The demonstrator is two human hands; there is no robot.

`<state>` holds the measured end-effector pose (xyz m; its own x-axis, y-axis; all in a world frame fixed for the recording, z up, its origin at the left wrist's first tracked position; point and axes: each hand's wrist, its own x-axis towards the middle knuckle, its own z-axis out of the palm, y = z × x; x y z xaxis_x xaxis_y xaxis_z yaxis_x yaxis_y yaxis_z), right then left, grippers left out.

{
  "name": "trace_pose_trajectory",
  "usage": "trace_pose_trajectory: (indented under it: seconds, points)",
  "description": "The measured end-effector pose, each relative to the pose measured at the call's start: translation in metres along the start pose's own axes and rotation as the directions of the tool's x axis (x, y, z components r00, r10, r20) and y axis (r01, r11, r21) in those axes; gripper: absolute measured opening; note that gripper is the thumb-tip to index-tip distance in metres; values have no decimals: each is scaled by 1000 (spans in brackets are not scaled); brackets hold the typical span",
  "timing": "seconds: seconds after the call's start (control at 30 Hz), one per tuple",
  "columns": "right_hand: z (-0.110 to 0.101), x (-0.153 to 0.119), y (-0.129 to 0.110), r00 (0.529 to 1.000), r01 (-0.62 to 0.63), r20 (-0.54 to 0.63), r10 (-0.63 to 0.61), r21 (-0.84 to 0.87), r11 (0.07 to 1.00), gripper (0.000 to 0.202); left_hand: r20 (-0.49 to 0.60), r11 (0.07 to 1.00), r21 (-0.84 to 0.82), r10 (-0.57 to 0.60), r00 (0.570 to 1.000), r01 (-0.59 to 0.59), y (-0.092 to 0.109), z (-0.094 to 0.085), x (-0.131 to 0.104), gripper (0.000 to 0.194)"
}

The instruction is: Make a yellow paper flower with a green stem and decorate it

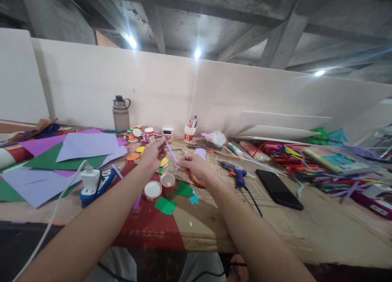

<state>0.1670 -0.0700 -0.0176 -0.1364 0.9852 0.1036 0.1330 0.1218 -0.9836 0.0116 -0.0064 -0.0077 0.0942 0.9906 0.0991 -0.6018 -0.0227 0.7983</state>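
A narrow lavender paper strip (172, 154) stretches between my two hands above the cardboard. My left hand (157, 153) pinches its upper end with closed fingers. Lower and to the right, my right hand (193, 163) is closed on the other end. Just below them stand two small white-topped paper cups, a front one (152, 190) and a rear one (168, 180). Green paper cutouts (165, 206) and a blue paper star (194, 198) lie close by. Behind my right hand shows a lavender paper piece (200, 153), partly hidden.
A blue glue gun (237, 171) and black phone (278, 189) lie right. Coloured paper sheets (85, 147) and a blue power strip (98, 188) are left. A water bottle (121, 115) and pen cup (189, 133) stand behind. Several bright strips (281, 157) are heaped far right.
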Motion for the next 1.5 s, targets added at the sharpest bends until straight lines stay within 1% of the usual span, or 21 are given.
trace_pose_trajectory:
  seconds: [0.13, 0.23, 0.3, 0.43, 0.53, 0.63, 0.73, 0.83, 0.93, 1.03, 1.2, 1.33, 1.5]
  points:
    - [0, 0, -1, 1000, 7, 15, -7, -12, 1000, 15, -24, 1000, 8, 6, 1000, -6, -1, 0, 1, 12]
    - [0, 3, 3, 1000, 18, 20, -18, 11, 1000, 16, -44, 1000, -7, 1, 999, -1, 0, 1, 1, 12]
    - [0, 5, 6, 1000, 23, 9, -23, 31, 999, 17, -17, 999, -16, -44, 999, 44, 1, 2, 0, 16]
    - [0, 7, 9, 998, 56, -30, -54, 78, 995, 18, 61, 982, 47, -186, 981, 183, 0, 6, -6, 39]
    - [-1, 7, 7, 997, 56, -52, -51, 93, 994, 21, 110, 974, 92, -215, 971, 205, -4, 7, -8, 45]
    - [-1, 7, 5, 997, 53, -68, -47, 93, 994, 21, 166, 981, 126, -168, 972, 148, -6, 6, -7, 36]
    - [-1, 7, 5, 996, 59, -73, -52, 96, 994, 22, 152, 983, 159, -117, 981, 92, -6, 5, -7, 29]
    - [-1, 7, 6, 996, 58, -76, -54, 53, 997, 23, 120, 986, 156, -85, 989, 65, -3, 8, -9, 29]
    - [0, 7, 7, 995, 51, -82, -49, 21, 998, 22, 125, 988, 148, -59, 990, 40, -2, 9, -10, 33]
    - [1, 8, 7, 996, 33, -82, -32, 21, 999, 20, 130, 987, 161, -28, 991, 6, -4, 7, -8, 35]
    - [2, 8, 10, 996, 32, -89, -33, -14, 999, 17, 96, 983, 177, 38, 995, -55, -7, 3, -5, 33]
    - [2, 9, 11, 992, 62, -106, -66, -38, 997, 15, 108, 981, 178, 55, 993, -74, -7, 3, -5, 32]
    - [2, 10, 13, 989, 88, -111, -96, -72, 993, 16, 70, 987, 145, 60, 996, -70, -5, 4, -5, 25]
